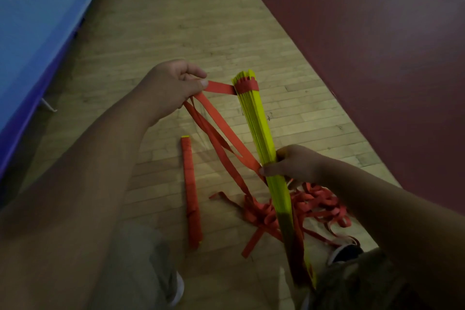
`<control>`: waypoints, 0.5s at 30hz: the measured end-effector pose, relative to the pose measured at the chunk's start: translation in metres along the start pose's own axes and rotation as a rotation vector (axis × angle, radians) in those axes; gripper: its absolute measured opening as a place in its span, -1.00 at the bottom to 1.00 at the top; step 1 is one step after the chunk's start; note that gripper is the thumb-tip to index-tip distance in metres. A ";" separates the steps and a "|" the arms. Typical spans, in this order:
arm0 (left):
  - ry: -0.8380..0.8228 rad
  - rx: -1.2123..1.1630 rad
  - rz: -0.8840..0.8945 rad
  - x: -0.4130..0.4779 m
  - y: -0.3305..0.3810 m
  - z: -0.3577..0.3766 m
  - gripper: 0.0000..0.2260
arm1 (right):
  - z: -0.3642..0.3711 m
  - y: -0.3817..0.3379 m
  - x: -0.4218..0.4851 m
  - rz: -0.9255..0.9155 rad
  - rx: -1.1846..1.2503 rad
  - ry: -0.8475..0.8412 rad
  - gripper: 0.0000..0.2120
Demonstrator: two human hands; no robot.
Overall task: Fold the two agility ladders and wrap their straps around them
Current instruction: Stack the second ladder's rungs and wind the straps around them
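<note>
Wood plank floor (201, 20) is running diagonally thru the view, w/ a blue mat (37, 20) along the left edge and a dark red surface (364, 33) filling the right. The yellow rung bundle (256, 121) is being held up off the floor, slats stacked tight, tilting away from the person, w/ a few turns of red strap (247, 86) already sitting around its far end. Right hand (292, 162) is closing around the bundle's mid-section, fingers curled over the slats. Left hand (173, 83) is pinching the strap btwn thumb and fingers, just left of the wrapped end, pulling it taut; more strap loops are hanging down from that hand. Rest of the strap is lying in a loose red pile (302, 206) on the floor under the bundle. The second ladder (191, 194), fully strap-wrapped, is lying flat on the floor left of the bundle, apart from both hands.
</note>
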State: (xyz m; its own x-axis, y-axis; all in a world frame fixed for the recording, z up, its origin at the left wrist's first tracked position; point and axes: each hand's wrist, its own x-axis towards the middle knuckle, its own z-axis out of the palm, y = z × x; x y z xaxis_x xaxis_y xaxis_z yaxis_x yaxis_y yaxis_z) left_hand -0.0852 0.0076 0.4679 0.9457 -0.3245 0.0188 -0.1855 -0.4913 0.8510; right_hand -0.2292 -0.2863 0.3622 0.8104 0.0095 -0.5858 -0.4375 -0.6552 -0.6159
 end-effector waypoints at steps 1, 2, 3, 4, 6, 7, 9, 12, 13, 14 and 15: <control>0.005 -0.001 -0.002 -0.001 0.001 0.000 -0.87 | 0.000 0.000 0.000 -0.001 -0.012 0.015 -0.52; 0.010 -0.002 -0.003 -0.001 0.002 0.001 -0.87 | 0.001 0.000 0.001 -0.006 -0.029 0.030 -0.52; 0.016 -0.004 -0.003 -0.002 0.003 0.001 -0.87 | 0.002 0.000 0.001 -0.013 -0.044 0.046 -0.54; 0.022 -0.008 -0.003 -0.002 0.004 0.002 -0.87 | 0.002 0.000 0.002 -0.022 -0.051 0.063 -0.58; 0.035 -0.014 -0.008 -0.002 0.005 0.002 -0.87 | 0.002 0.000 0.003 -0.031 -0.031 0.089 -0.63; 0.040 -0.020 -0.012 -0.002 0.005 0.001 -0.87 | 0.002 0.000 0.002 -0.035 -0.017 0.100 -0.63; 0.048 -0.032 -0.021 -0.002 0.006 0.001 -0.88 | 0.001 -0.002 0.002 -0.045 0.008 0.118 -0.60; 0.057 -0.029 -0.026 -0.002 0.006 0.000 -0.87 | 0.003 -0.004 -0.001 -0.067 0.052 0.134 -0.58; 0.061 -0.029 -0.028 -0.001 0.006 0.000 -0.87 | 0.003 -0.005 -0.002 -0.077 0.071 0.137 -0.59; 0.068 -0.033 -0.031 -0.001 0.005 0.000 -0.87 | 0.003 -0.005 -0.004 -0.092 0.089 0.134 -0.59; 0.075 -0.037 -0.036 0.000 0.004 0.000 -0.87 | 0.003 -0.005 -0.005 -0.111 0.104 0.129 -0.59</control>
State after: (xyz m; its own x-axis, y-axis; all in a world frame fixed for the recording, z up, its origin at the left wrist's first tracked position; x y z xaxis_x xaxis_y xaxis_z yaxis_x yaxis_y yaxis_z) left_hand -0.0860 0.0055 0.4712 0.9690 -0.2456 0.0261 -0.1427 -0.4705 0.8708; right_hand -0.2323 -0.2811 0.3666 0.8961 -0.0240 -0.4433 -0.3754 -0.5739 -0.7278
